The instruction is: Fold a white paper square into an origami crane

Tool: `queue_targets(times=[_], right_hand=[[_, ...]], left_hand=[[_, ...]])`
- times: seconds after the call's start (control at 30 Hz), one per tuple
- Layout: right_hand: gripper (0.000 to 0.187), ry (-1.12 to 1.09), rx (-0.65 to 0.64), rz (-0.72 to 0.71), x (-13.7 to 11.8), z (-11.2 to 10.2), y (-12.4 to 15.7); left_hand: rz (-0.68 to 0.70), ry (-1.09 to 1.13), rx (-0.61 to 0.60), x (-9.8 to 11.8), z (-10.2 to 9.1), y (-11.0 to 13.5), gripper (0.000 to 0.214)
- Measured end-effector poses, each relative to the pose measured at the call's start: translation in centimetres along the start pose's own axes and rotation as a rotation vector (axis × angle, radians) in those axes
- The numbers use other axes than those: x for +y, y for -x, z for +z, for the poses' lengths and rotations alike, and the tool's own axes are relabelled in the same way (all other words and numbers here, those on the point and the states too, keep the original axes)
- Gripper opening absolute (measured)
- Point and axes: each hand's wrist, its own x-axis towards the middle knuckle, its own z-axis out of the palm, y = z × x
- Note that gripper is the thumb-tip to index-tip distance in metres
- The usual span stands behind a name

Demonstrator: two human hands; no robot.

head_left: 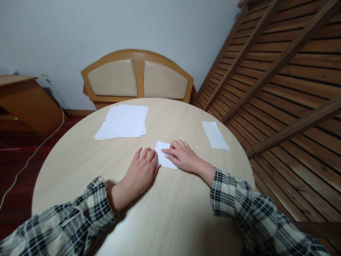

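Note:
A small folded sheet of white paper [167,163] lies flat on the table in front of me, with faint crease lines on its face. My left hand [144,164] rests palm down at the paper's left edge, fingers slightly bent and a little apart, the thumb touching the paper's border. Across the paper's right part lies my right hand [183,155], its index finger stretched out and pressed on the surface. The hand covers the paper's upper right portion. Neither hand lifts the sheet.
On the round wooden table [170,206], a stack of white sheets [125,121] lies at the back left and a white paper strip [215,136] at the right. A tiny white scrap [197,147] is near my right hand. Behind stands a padded headboard [138,53]; slatted wood [279,81] rises at right.

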Motion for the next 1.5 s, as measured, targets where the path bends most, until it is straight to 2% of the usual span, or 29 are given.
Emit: queue_targets(times=[0.23, 0.4, 0.63, 0.77, 1.03, 1.5], right_hand=[[0.035, 0.009, 0.005, -0.006, 0.1, 0.1, 0.0], [0.034, 0.026, 0.014, -0.006, 0.2, 0.3, 0.1], [0.033, 0.056, 0.029, -0.011, 0.0, 0.2, 0.2], [0.031, 0.13, 0.067, 0.032, -0.4, 0.2, 0.0], [0.029, 0.16, 0.062, 0.067, -1.0, 0.4, -0.4], [0.03, 0.118, 0.079, 0.054, -0.8, 0.7, -0.4]], left_hand=[[0.018, -0.073, -0.008, 0.4, 0.0, -0.2, 0.035], [-0.034, -0.099, 0.023, 0.7, -0.1, 0.1, 0.04], [-0.05, -0.088, 0.023, 0.8, -0.1, 0.0, 0.034], [-0.088, -0.019, 0.023, -0.2, 0.3, -0.5, 0.04], [-0.076, 0.08, 0.093, -3.3, 0.8, -3.1, 0.028], [-0.173, 0.196, 0.093, -4.0, 2.5, -4.9, 0.016]])
